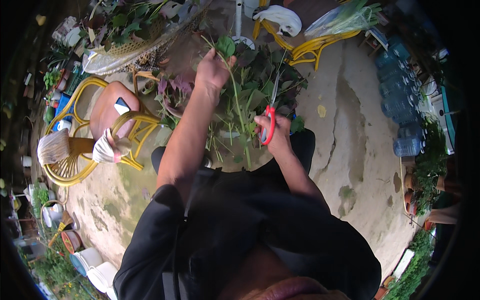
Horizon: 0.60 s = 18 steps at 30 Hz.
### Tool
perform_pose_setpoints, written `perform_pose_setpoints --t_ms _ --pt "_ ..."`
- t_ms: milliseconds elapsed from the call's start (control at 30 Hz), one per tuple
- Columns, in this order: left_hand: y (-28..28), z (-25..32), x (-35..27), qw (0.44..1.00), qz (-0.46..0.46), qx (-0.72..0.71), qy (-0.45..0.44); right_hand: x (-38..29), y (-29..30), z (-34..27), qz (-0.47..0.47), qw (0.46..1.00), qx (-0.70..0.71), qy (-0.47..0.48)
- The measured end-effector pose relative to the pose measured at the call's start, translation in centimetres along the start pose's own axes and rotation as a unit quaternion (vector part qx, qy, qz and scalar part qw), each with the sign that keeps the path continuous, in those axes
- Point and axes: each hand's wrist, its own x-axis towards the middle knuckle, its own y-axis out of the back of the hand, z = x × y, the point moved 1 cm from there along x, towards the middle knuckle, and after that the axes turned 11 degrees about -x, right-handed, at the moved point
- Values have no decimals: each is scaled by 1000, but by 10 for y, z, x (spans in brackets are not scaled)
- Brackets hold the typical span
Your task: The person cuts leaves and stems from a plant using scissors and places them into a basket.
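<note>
My left hand, palm turned up, holds a long green stem near its leafy upper end. A round green leaf stands beside the fingers, and the stem's lower end hangs towards my lap. My right hand grips red-handled scissors with the blades pointing away from me. Whether the blades are fully closed cannot be told. Beneath and beyond both hands spreads a heap of leafy cuttings, green and purple. Whatever holds the heap is mostly hidden.
At left stands a yellow cane chair with a phone on its seat and cloths on its frame. A wide woven basket of leaves is beyond. A cat lies by yellow furniture. Water bottles line the right.
</note>
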Motion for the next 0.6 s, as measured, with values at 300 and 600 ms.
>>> perform_pose_setpoints --t_ms 300,600 --pt "-29 -24 -21 996 25 -83 9 -27 9 1 -77 996 9 33" --pt "1 -25 8 987 -73 -129 61 -40 -8 5 -76 979 -134 132"
